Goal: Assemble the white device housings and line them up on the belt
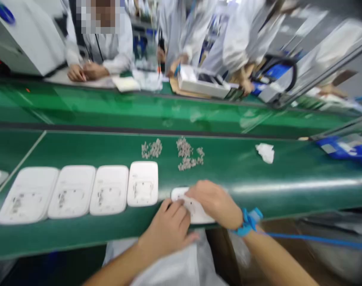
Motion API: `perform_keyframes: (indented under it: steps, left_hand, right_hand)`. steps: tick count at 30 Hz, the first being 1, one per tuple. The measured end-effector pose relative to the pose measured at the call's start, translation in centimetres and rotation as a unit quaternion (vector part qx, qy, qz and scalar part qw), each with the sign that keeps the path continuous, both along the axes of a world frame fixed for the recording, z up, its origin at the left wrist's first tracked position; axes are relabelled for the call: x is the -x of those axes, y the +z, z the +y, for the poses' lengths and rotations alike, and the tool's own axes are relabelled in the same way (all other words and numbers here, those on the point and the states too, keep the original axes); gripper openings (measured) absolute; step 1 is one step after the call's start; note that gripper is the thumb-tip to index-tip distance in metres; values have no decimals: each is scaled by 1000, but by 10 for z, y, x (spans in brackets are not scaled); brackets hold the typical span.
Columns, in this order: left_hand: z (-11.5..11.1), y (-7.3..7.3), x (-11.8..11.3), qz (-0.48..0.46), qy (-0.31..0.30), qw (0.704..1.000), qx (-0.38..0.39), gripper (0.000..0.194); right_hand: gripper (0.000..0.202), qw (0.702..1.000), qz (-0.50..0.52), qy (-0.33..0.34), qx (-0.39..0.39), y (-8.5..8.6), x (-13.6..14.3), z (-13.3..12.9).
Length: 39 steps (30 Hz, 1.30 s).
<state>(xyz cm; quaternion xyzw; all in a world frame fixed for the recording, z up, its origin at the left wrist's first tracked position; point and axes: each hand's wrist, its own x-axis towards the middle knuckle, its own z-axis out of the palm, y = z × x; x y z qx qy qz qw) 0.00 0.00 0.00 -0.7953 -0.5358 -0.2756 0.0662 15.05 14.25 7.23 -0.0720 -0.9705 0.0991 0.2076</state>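
Note:
A white plastic housing (199, 214) with rounded corners lies near the belt's front edge, partly covered by both hands. My left hand (170, 224) has its curled fingers on the left side of the housing, with the thumb by the front edge. From the right, my right hand (215, 200) reaches over the housing with its fingers pressed together and pointing down; whatever they pinch is hidden. A blue wrist strap (248, 222) with a cord is on the right wrist. Two loose piles of small greyish parts, a left pile (152, 149) and a right pile (188, 154), lie behind the housing.
Several similar white housings (109, 190) stand in a row to the left on the green belt (228, 159). A crumpled white tissue (266, 153) lies at the right, with blue items (344, 151) beyond. Co-workers in white coats (118, 43) are across the green divider (124, 109).

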Motion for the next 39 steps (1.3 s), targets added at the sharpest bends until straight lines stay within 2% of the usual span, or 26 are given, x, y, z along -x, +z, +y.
perform_keyframes:
  steps: [5, 12, 16, 25, 29, 32, 39]
  left_hand:
    - [4, 7, 3, 31, -30, 998, 43, 37]
    - [3, 9, 2, 46, -30, 998, 36, 29]
    - [3, 8, 3, 50, -29, 998, 25, 26]
    - [4, 4, 2, 82, -19, 996, 7, 18]
    - [3, 1, 0, 81, -5, 996, -28, 4]
    - [3, 0, -2, 79, -2, 996, -33, 2]
    - [1, 0, -5, 50, 23, 997, -47, 7]
  right_hand:
    - [33, 997, -45, -42, 36, -15, -7, 4]
    - [20, 995, -60, -63, 46, -24, -1, -5]
    - [19, 994, -62, -71, 51, -29, 2, -5]
    - [27, 992, -104, -76, -11, -20, 5, -13]
    - [21, 993, -39, -110, 17, -25, 6, -18]
    - [20, 988, 8, -149, 31, -31, 5, -19]
    - [18, 991, 31, -131, 11, -33, 2, -21]
